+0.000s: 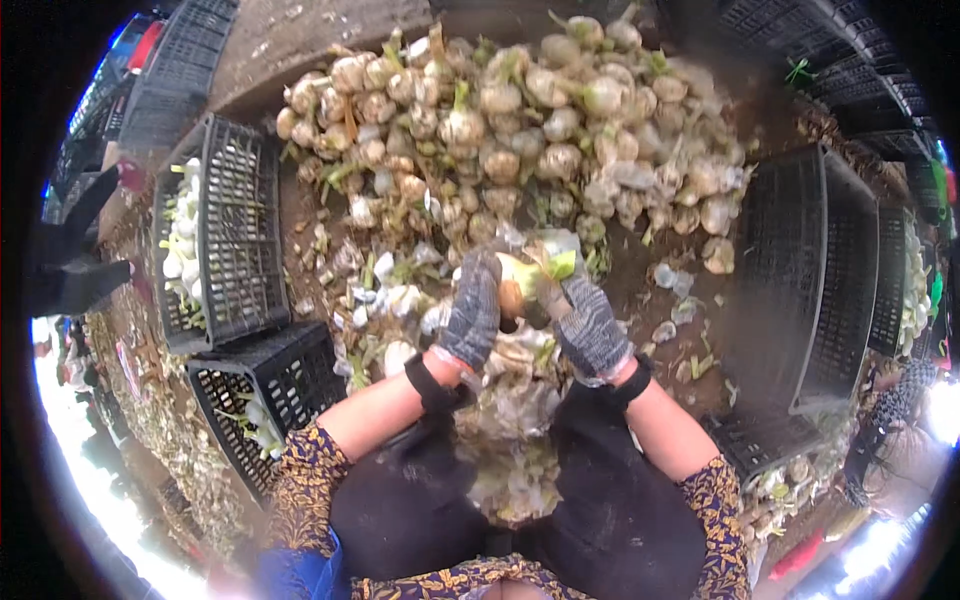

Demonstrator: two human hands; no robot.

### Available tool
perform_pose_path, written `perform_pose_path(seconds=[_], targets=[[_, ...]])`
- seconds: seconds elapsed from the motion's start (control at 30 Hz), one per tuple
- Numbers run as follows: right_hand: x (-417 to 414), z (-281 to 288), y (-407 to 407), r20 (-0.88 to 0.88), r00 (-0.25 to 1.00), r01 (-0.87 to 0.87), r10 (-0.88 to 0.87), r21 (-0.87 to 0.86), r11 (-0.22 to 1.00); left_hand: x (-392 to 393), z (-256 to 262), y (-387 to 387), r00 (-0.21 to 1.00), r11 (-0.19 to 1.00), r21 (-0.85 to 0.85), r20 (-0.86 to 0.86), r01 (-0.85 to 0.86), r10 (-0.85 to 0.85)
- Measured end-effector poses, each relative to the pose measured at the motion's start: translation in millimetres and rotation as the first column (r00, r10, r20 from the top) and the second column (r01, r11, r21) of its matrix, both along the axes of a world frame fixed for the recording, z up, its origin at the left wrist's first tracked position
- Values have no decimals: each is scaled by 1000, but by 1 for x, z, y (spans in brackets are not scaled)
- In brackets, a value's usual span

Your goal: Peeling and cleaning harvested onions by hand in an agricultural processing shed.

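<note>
My left hand (474,307), in a grey knit glove, grips one side of a partly peeled bulb (517,283), either onion or garlic. The bulb has pale yellow-green flesh, a brown patch and a green piece at its top right. On its other side my right hand (592,326), gloved alike, has its fingers closed against the green stem part; blur hides the fingertips. Beyond both hands lies a big heap of unpeeled, soil-stained bulbs (501,166) with cut stems. Loose papery skins (517,375) cover the ground beneath my hands and between my legs.
On the left, a black plastic crate (241,232) holds white peeled bulbs (182,240), with a second crate (300,375) nearer me. Another black crate (840,277) stands tilted at right. A person (885,435) is at the far right; dark-clothed limbs (82,247) show far left.
</note>
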State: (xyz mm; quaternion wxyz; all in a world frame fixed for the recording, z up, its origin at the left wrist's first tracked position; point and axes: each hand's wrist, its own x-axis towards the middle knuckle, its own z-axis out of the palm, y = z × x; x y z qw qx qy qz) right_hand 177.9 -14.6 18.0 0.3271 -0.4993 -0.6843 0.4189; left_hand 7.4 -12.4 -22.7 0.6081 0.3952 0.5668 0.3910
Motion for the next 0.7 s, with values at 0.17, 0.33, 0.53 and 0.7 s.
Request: perform_pose_path(seconds=[0.17,0.33,0.53,0.7], targets=[[-5,3,-2,144,985,109,-93,-107,988,4,18,17,927,744,-661,212,-96,308],[-2,1,2,31,969,230,-245,-479,847,7,40,6,975,971,120,61,205,-214],[3,-6,-4,-161,914,263,-372,-463,846,-3,37,11,908,967,-104,380,232,-177],[3,-12,-5,-163,924,221,-346,-512,830,-4,33,10,803,838,-487,586,247,104]])
